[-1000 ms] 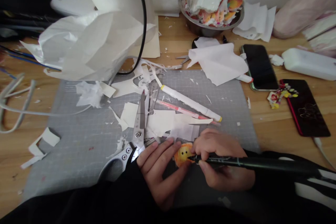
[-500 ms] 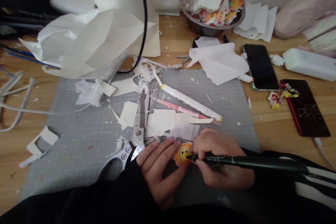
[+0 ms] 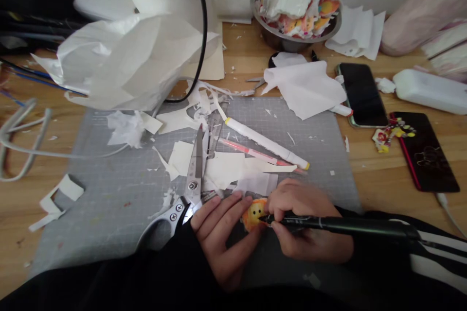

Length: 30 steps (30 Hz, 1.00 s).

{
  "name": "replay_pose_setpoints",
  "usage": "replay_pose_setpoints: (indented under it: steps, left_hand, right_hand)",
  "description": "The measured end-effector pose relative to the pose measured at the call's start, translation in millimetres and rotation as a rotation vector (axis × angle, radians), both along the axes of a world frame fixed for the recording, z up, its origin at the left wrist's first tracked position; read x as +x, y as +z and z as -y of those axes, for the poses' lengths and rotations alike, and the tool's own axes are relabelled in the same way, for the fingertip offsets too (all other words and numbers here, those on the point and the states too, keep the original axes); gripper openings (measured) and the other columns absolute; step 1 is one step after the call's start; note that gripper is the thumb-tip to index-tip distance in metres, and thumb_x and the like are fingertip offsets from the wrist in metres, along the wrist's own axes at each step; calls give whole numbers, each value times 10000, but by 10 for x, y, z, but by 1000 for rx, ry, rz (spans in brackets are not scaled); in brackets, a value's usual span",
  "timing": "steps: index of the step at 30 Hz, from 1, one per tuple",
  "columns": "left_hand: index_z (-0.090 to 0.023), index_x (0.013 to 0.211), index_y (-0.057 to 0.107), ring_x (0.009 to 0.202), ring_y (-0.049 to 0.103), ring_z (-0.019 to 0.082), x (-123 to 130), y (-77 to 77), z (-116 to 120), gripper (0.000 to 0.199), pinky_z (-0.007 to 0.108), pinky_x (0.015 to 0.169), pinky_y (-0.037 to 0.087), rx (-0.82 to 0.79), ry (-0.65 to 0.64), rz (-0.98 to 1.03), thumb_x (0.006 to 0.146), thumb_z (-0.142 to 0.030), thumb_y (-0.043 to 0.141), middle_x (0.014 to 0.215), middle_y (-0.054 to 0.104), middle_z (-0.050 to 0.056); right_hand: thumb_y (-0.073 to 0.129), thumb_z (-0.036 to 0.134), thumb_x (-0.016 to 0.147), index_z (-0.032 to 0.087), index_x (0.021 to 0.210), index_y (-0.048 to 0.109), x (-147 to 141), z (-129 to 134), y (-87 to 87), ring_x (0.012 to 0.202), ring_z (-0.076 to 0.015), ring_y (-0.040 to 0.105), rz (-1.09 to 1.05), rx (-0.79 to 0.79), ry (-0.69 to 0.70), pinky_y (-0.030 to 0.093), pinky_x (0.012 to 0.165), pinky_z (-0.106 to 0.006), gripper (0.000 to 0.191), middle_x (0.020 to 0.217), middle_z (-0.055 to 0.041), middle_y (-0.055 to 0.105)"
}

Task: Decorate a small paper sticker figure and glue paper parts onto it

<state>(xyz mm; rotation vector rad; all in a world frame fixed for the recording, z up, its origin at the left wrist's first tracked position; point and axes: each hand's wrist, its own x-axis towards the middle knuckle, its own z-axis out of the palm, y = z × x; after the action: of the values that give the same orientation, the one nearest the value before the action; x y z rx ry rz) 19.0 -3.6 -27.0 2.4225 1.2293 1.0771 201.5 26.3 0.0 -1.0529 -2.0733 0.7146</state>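
A small orange-and-yellow paper figure [image 3: 254,210] with two black dot eyes lies in front of me. My left hand [image 3: 222,233] steadies it at the edge between the fingertips and the thumb, fingers stretched forward. A black marker pen [image 3: 335,224] is pinched in my right hand [image 3: 310,221], its tip at the figure's face below the eyes. The tip's exact contact cannot be made out. Large scissors [image 3: 192,184] lie partly opened beside my left hand, their handles partly under the sleeve. White paper pieces [image 3: 224,169] lie just beyond my fingers.
On the grey cutting mat [image 3: 109,194] are a white marker [image 3: 266,143], a red pen [image 3: 251,151] and paper scraps. A metal bowl [image 3: 288,41] of similar figures stands behind. Two phones [image 3: 361,95] lie right; a plastic bag [image 3: 124,63] and a cable [image 3: 203,34] are at left.
The pen's back end has swung slightly while its tip stays by the figure's face. The left hand and figure have hardly moved; the view has shifted slightly.
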Motion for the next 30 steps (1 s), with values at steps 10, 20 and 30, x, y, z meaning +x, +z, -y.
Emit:
replay_pose_setpoints:
  steps: [10, 20, 30]
  left_hand:
    - [-295, 846, 696, 1110, 562, 161, 13, -6, 2, 343, 348, 966, 351, 2, 4, 0, 905, -215, 368, 1076, 671, 37]
    - [-296, 839, 700, 1120, 555, 159, 2, -1, 13, 348, 349, 966, 352, 9, 4, -7, 893, -203, 369, 1071, 675, 43]
    - [-304, 852, 698, 1120, 553, 156, -3, 10, 0, 349, 337, 971, 348, 2, -10, -27, 904, -214, 365, 1085, 666, 31]
  right_hand:
    - [493, 115, 694, 213, 745, 421, -6, -8, 27, 566, -127, 536, 7, -7, -6, 430, 602, -268, 132, 609, 17, 588]
    - [487, 116, 692, 208, 745, 422, 4, -14, 7, 562, -126, 530, -10, -13, -20, 423, 596, -268, 124, 608, 13, 586]
    - [477, 116, 693, 212, 749, 426, -13, -2, 20, 569, -125, 542, -9, -9, -33, 432, 609, -269, 122, 612, 14, 588]
